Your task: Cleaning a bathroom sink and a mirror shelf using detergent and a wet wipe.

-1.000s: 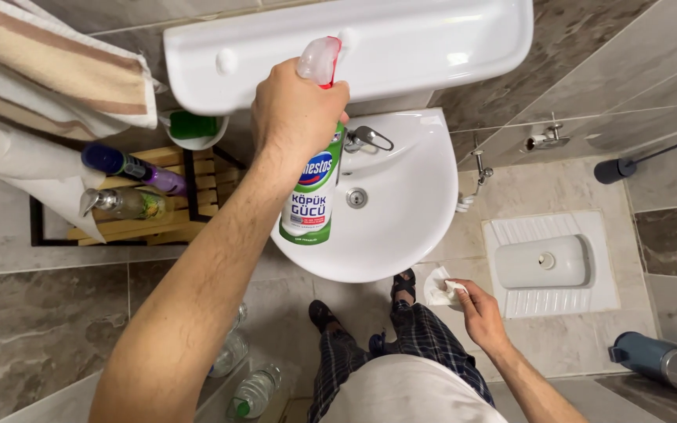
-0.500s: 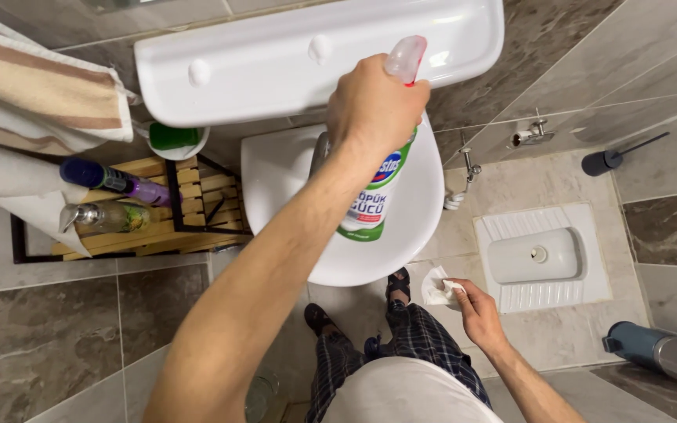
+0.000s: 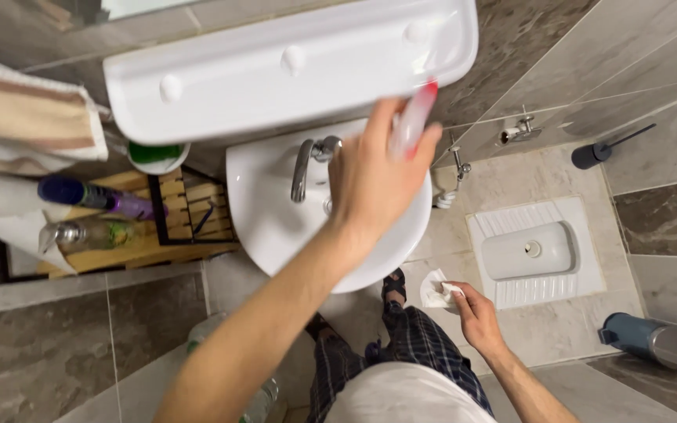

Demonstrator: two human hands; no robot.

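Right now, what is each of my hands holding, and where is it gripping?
The left hand grips a spray bottle just below its trigger head; its body is hidden. The right hand pinches a crumpled white paper towel at its edge.

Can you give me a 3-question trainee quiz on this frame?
1. True or false: the left hand is raised over the white basin.
2. What does the right hand hold? A) crumpled white tissue B) sponge C) brush
3. Which side of the basin is the wooden rack on in the picture?

Key: 1 true, gripping a spray bottle. 2 A, the tissue. 3 left.
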